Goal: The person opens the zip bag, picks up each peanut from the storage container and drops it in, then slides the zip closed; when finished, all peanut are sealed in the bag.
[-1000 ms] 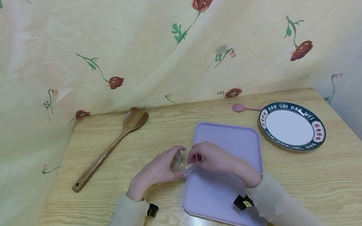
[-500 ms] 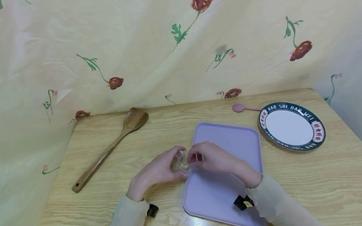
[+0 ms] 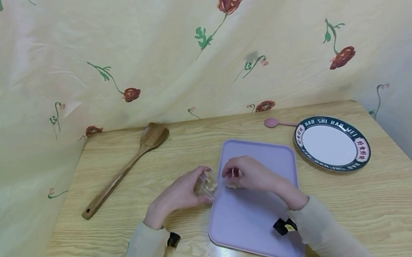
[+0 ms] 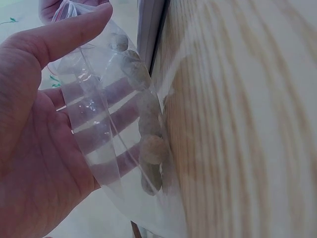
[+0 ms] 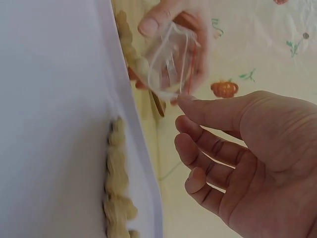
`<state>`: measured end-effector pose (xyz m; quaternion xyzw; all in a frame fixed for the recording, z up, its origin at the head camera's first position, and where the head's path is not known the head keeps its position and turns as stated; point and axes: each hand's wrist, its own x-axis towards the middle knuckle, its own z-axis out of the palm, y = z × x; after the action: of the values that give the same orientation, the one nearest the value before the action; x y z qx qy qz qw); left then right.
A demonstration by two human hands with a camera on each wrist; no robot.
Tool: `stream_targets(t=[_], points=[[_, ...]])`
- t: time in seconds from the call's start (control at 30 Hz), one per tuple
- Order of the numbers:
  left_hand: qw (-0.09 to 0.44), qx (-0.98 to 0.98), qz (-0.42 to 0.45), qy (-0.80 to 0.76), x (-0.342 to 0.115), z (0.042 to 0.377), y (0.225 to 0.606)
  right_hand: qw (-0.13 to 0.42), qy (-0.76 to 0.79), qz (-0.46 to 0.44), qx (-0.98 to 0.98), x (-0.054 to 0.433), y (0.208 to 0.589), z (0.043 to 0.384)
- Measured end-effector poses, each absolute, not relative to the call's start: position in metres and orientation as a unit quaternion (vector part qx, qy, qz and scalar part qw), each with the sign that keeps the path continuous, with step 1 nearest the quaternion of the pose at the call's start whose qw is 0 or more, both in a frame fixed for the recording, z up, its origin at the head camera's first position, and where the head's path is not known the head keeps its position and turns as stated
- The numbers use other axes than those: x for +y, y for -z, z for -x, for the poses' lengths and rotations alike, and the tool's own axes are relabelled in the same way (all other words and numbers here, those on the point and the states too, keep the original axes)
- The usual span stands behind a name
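My left hand [image 3: 181, 191] holds a clear zip bag [image 4: 94, 116] beside the lilac tray's left edge, its thumb across the front and the fingers behind. Several peanuts in their shells [image 4: 151, 148] lie along the bag's lower side. Over the tray [image 3: 253, 224] is my right hand [image 3: 254, 177], its fingers loosely bent and nothing visible between them. In the right wrist view its thumb tip overlaps the bag's red-lined mouth. A row of peanuts [image 5: 117, 171] rests on the tray below this hand.
A wooden spatula [image 3: 127, 168] lies to the left on the wood-grain table [image 3: 194, 256]. At the right stands a plate with a dark lettered rim [image 3: 362, 148]; a pink spoon [image 3: 271, 122] reaches partly under it. A flowered cloth [image 3: 175, 39] hangs behind.
My right hand has moved a little to the right, away from the bag's mouth, and its fingers have loosened. Peanuts now show on the tray beneath it. The left hand stays put.
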<state>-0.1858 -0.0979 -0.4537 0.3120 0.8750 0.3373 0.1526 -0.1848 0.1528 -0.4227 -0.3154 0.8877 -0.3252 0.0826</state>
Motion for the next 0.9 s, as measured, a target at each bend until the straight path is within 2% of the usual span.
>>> stream_targets(t=[0.57, 0.9], points=[[0.159, 0.872, -0.311, -0.342, -0.098, 0.185, 0.452, 0.042, 0.319, 0.270, 0.908, 0.222, 0.431, 0.193], [0.160, 0.871, -0.314, -0.341, -0.099, 0.186, 0.453, 0.068, 0.309, 0.245, 0.916, 0.239, 0.444, 0.193]])
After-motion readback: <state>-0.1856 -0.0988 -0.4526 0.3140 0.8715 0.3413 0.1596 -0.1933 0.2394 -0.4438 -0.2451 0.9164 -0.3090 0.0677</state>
